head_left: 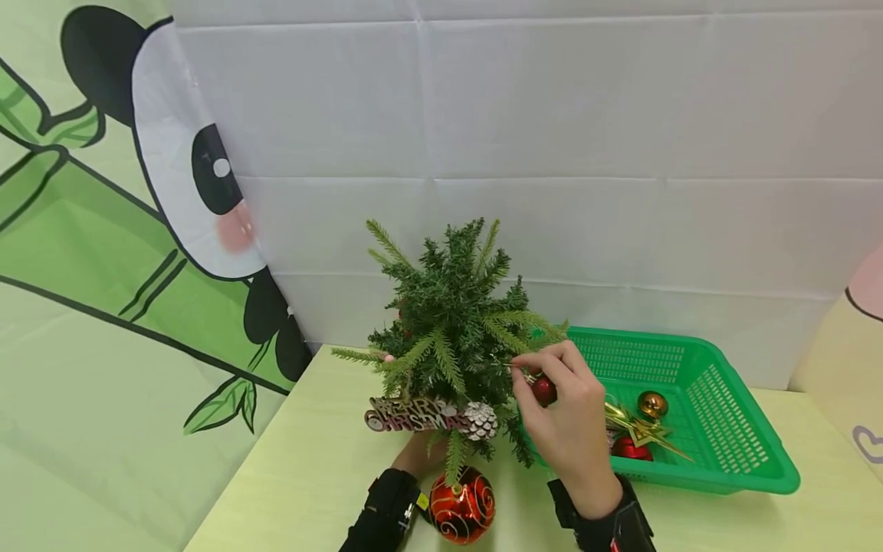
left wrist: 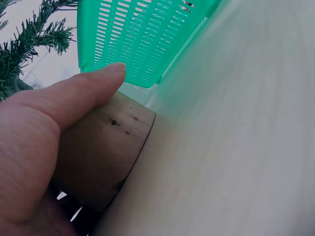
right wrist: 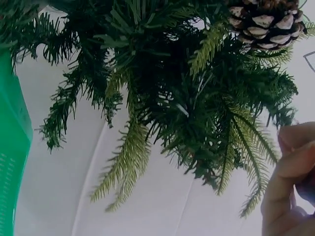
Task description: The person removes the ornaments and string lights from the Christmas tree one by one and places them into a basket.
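Note:
A small artificial Christmas tree (head_left: pixel 448 307) stands on the table in front of me. Low at its foot, my left hand (head_left: pixel 419 454) is partly hidden by branches; in the left wrist view it holds the round wooden base (left wrist: pixel 106 152), thumb along the top. At the tree's right side, my right hand (head_left: pixel 567 414) pinches the thin gold cord of a dark red bauble (head_left: pixel 543 391), fingertips right at the branches. A Merry Christmas sign (head_left: pixel 414 415) and a whitened pine cone (head_left: pixel 480 421) hang on the front. Below them is a large red bauble with gold swirls (head_left: pixel 464 506).
To the right sits a green plastic basket (head_left: pixel 748 399), its left end behind my right hand. Inside lie a gold bauble (head_left: pixel 652 405), a gold star (head_left: pixel 643 431) and a red bauble (head_left: pixel 632 449). A pale wall cloth (head_left: pixel 552 115) hangs close behind the table.

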A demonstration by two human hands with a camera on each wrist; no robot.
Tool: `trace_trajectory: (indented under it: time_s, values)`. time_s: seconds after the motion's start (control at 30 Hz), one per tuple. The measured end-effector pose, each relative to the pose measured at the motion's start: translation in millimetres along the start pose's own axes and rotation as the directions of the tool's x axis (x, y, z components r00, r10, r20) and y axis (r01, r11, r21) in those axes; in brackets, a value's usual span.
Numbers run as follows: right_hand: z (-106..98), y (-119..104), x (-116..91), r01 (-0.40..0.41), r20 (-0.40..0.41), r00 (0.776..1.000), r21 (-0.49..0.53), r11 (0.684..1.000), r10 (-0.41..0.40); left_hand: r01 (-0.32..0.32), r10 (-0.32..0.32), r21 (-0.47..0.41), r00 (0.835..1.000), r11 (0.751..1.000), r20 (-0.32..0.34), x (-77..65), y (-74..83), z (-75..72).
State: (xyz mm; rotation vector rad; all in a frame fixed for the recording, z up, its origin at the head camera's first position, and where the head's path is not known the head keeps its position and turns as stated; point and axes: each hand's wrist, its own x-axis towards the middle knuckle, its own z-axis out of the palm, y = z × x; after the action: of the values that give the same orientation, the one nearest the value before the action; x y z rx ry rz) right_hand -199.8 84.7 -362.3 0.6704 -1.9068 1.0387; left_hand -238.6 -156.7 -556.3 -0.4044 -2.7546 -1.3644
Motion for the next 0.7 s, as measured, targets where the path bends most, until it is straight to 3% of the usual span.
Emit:
trace_trajectory:
  time_s: [0.37, 0.57, 0.7]
  values:
    - [6.4, -0.4, -3.2, -0.053, -0.04, 0.998, 0.038, 0.998, 0.055, -0.008, 0.006, -0.056, 1.0, 0.998, -0.026, 1.2, -0.3, 2.3]
    - [10.1, 1.4, -5.0, -0.025, -0.072, 0.997, 0.01, 1.0, 0.025, -0.01, 0.01, -0.038, 1.0, 0.999, -0.017, -0.5, 0.5, 1.2]
    - [8.8, 5.0, -0.6, 0.001, -0.051, 0.999, -0.011, 1.0, -0.001, -0.02, 0.02, -0.018, 1.0, 1.0, -0.005, -1.8, 2.7, -0.2]
